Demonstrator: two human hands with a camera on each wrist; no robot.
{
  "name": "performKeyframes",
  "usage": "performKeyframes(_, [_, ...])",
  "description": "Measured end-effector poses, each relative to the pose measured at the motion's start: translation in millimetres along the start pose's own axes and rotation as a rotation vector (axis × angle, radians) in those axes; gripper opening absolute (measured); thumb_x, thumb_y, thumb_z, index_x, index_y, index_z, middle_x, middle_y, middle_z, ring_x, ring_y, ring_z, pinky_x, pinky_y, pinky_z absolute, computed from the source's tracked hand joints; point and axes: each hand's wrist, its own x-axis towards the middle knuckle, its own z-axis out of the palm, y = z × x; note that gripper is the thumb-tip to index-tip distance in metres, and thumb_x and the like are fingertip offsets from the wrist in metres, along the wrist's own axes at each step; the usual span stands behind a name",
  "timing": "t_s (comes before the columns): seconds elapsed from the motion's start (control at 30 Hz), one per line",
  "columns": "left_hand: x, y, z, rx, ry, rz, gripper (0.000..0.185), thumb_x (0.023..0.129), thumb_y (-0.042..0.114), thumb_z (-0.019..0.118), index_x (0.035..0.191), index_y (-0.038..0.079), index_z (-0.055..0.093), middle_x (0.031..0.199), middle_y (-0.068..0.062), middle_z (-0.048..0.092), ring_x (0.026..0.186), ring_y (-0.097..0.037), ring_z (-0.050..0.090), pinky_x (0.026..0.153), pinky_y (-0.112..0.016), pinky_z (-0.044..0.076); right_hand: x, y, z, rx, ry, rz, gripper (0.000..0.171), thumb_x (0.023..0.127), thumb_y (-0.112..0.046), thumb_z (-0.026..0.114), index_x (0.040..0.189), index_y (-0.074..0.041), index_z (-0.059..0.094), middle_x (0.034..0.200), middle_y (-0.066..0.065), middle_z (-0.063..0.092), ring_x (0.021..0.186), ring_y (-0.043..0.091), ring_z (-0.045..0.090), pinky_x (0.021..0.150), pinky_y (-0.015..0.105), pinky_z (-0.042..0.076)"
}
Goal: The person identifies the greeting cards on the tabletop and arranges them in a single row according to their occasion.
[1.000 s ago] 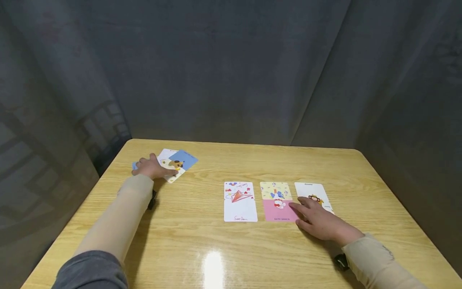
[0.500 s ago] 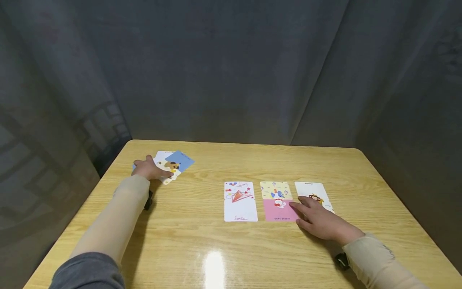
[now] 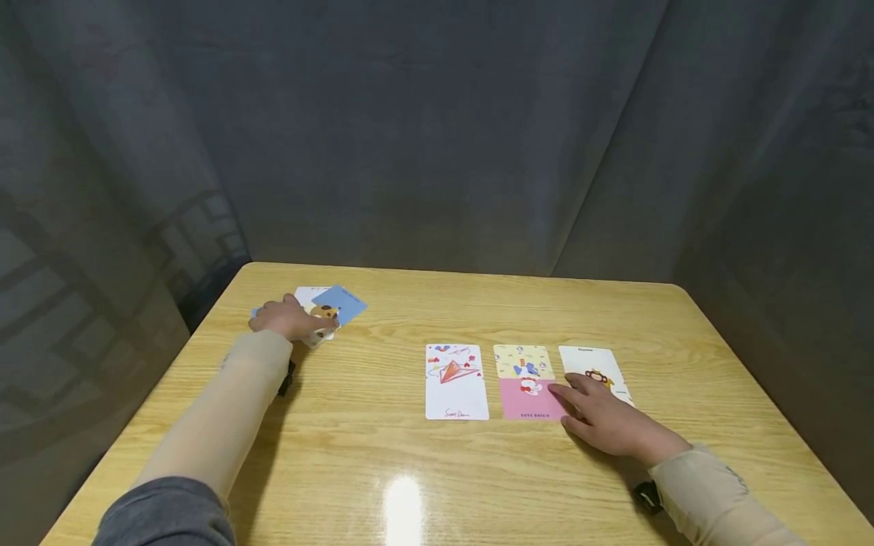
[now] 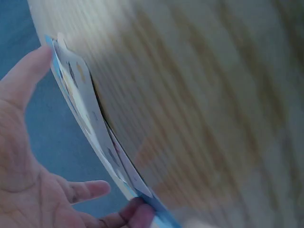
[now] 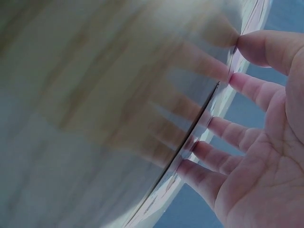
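My left hand (image 3: 287, 320) pinches the card stack (image 3: 328, 306); my right hand (image 3: 604, 419) rests flat, fingers spread, on the monkey card (image 3: 592, 365). I'd peel one card cleanly, keeping the rest pinned to the surface (image 3: 382, 455).

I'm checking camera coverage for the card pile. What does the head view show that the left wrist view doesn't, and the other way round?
Only the head view shows the whole wooden table, the three cards laid in a row, and the right hand resting with straight fingers by the monkey card. Only the left wrist view shows, edge on, the pile's cards lifted off the tabletop, with the thumb at one end and fingertips under the other. Both show the left hand on the card pile and the wood grain.
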Motion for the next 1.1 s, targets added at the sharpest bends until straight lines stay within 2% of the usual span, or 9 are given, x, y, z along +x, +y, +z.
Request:
performKeyframes(0.1, [0.6, 5.8, 0.5, 0.044, -0.013, 0.012, 0.12, 0.085, 0.071, 0.067, 0.154, -0.014, 0.019, 0.138, -0.047, 0.039, 0.123, -0.057, 0.046, 0.098, -0.065, 0.042, -1, -1, 0, -0.005, 0.011, -0.003, 0.051, 0.1, -0.025, 0.068, 0.144, -0.001, 0.057, 0.146, 0.034, 0.044, 0.135, 0.059, 0.039, 0.103, 0.07, 0.037])
performKeyframes(0.27, [-4.1, 13.2, -1.1, 0.012, -0.014, 0.041, 0.12, 0.083, 0.065, 0.075, 0.153, -0.015, 0.017, 0.138, -0.049, 0.031, 0.12, -0.059, 0.046, 0.096, -0.066, 0.042, -2, -1, -2, -0.006, 0.026, -0.001, 0.05, 0.1, -0.024, 0.068, 0.143, -0.001, 0.058, 0.146, 0.034, 0.045, 0.135, 0.059, 0.04, 0.103, 0.07, 0.037])
performKeyframes(0.47, [-10.5, 8.2, -1.7, -0.072, 0.005, 0.067, 0.125, 0.083, 0.057, 0.081, 0.158, -0.011, 0.009, 0.137, -0.051, 0.019, 0.111, -0.061, 0.048, 0.084, -0.062, 0.048, -2, -1, 0, 0.001, 0.017, -0.008, 0.051, 0.1, -0.024, 0.067, 0.144, -0.001, 0.057, 0.146, 0.034, 0.044, 0.135, 0.059, 0.039, 0.103, 0.071, 0.036])
performKeyframes(0.63, [-9.3, 2.3, -2.3, -0.132, -0.009, 0.088, 0.125, 0.085, 0.052, 0.081, 0.159, -0.011, 0.001, 0.139, -0.054, 0.016, 0.118, -0.067, 0.042, 0.087, -0.064, 0.049, -2, -1, 0, -0.01, 0.031, -0.004, 0.05, 0.099, -0.023, 0.069, 0.143, -0.001, 0.058, 0.145, 0.034, 0.045, 0.134, 0.058, 0.041, 0.102, 0.07, 0.038])
performKeyframes(0.77, [-4.3, -1.9, -1.4, -0.129, -0.004, 0.109, 0.124, 0.086, 0.049, 0.081, 0.159, -0.011, 0.001, 0.138, -0.049, 0.037, 0.115, -0.059, 0.052, 0.086, -0.06, 0.049, -1, 1, -1, -0.02, 0.02, 0.001, 0.052, 0.098, -0.024, 0.07, 0.144, -0.002, 0.057, 0.146, 0.033, 0.044, 0.134, 0.058, 0.04, 0.101, 0.07, 0.039])
performKeyframes(0.87, [-3.4, -1.8, -1.0, -0.085, 0.008, 0.119, 0.12, 0.088, 0.049, 0.078, 0.158, -0.011, 0.003, 0.129, -0.039, 0.056, 0.102, -0.047, 0.062, 0.08, -0.054, 0.05, 0, 1, -1, -0.015, 0.019, -0.004, 0.051, 0.099, -0.024, 0.069, 0.144, -0.002, 0.057, 0.146, 0.034, 0.044, 0.134, 0.059, 0.04, 0.102, 0.07, 0.038])
performKeyframes(0.9, [-4.2, -0.8, -0.6, -0.071, 0.014, 0.114, 0.118, 0.088, 0.051, 0.077, 0.159, -0.011, 0.005, 0.127, -0.038, 0.058, 0.101, -0.046, 0.062, 0.08, -0.053, 0.049, 0, 1, -1, -0.01, 0.018, -0.005, 0.051, 0.099, -0.023, 0.069, 0.144, -0.001, 0.057, 0.146, 0.034, 0.044, 0.134, 0.059, 0.04, 0.102, 0.07, 0.037])
performKeyframes(1.0, [-8.7, 1.5, 1.6, -0.034, 0.018, 0.104, 0.117, 0.087, 0.058, 0.074, 0.158, -0.009, 0.01, 0.132, -0.042, 0.05, 0.112, -0.054, 0.055, 0.088, -0.059, 0.046, 0, 1, 1, -0.001, 0.013, -0.007, 0.051, 0.1, -0.024, 0.068, 0.144, -0.001, 0.057, 0.146, 0.035, 0.044, 0.135, 0.059, 0.039, 0.103, 0.071, 0.037])
performKeyframes(1.1, [-15.1, 3.2, 3.7, 0.005, -0.005, 0.105, 0.122, 0.085, 0.064, 0.073, 0.159, -0.009, 0.01, 0.139, -0.051, 0.034, 0.125, -0.065, 0.04, 0.098, -0.067, 0.041, 0, 2, 2, 0.0, 0.008, -0.008, 0.052, 0.099, -0.025, 0.069, 0.144, -0.002, 0.057, 0.146, 0.035, 0.044, 0.134, 0.06, 0.039, 0.102, 0.071, 0.037])
